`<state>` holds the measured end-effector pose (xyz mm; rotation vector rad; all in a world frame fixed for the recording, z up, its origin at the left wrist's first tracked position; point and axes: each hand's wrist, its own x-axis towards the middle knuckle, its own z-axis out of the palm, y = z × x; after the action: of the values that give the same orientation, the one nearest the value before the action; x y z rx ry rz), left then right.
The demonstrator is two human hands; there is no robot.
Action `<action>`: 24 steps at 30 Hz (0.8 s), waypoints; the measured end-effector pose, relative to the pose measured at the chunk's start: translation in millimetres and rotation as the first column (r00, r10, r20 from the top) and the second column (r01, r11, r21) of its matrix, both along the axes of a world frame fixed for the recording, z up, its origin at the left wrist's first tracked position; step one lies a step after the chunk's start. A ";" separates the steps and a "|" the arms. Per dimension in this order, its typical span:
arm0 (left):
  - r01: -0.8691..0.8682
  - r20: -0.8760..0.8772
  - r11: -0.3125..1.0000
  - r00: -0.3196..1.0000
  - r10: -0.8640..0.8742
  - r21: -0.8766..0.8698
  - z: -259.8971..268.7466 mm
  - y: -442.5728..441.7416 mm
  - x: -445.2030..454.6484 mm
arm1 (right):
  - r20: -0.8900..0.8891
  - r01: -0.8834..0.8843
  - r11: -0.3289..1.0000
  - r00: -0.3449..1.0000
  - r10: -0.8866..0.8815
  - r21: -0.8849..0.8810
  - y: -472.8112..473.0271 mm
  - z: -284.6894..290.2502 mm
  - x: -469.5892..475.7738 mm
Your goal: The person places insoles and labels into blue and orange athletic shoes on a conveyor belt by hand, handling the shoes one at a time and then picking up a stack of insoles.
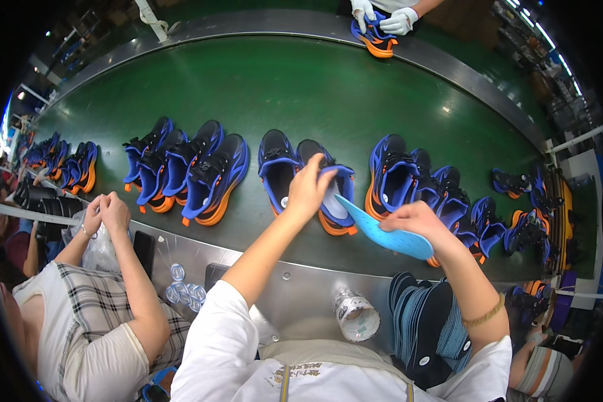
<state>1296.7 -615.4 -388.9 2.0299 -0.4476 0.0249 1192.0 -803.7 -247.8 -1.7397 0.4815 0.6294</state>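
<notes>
My left hand (307, 190) grips a black and blue sneaker (350, 187) with an orange sole at its tongue and collar. Pale lining shows inside that shoe's opening. Between the fingers and thumb of my right hand (416, 222) is a light-blue perforated insole (392, 240). Its narrower tip points at the opening of the gripped sneaker. Just left of my left hand stands a matching sneaker (276, 151) with a round white sticker inside. Another sneaker (389, 171) stands beyond my right hand. My fingers partly cover the gripped shoe's throat.
All these shoes stand on a green conveyor belt (221, 80), with more sneakers (216, 176) to the left. Stacked insoles (424, 321) and a tape roll (358, 321) rest on the metal ledge (301, 291). A person's hands (108, 213) are at left; gloved hands (382, 20) hold a shoe opposite.
</notes>
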 end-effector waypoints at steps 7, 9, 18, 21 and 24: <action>0.121 -0.452 0.971 0.868 -0.204 -0.204 -8.7 -1.5 15.9 | 0.135 -0.300 0.632 0.828 0.545 -0.715 22.1 -80.4 25.7; 0.159 -0.574 0.957 0.772 -0.274 -0.243 -8.0 0.2 12.4 | 0.105 -0.294 0.538 0.800 0.591 -0.790 38.8 -99.7 17.9; 0.300 -0.467 0.917 0.792 -0.394 -0.264 -7.6 -2.9 2.7 | 0.227 -0.104 0.386 0.660 0.717 -0.917 40.7 -126.0 -6.0; 0.269 -0.364 0.956 0.883 -0.295 -0.120 -1.3 -10.7 -6.7 | 0.202 -0.123 0.370 0.661 0.722 -0.921 41.0 -136.8 3.8; 0.250 -0.345 0.965 0.901 -0.262 -0.078 -1.0 -8.8 -5.3 | 0.172 -0.181 0.395 0.687 0.706 -0.901 41.3 -138.1 7.3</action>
<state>1291.4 -624.3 -389.8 1.8762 -0.4760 -0.4851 1199.4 -762.4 -385.8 -2.9552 -0.2409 0.2097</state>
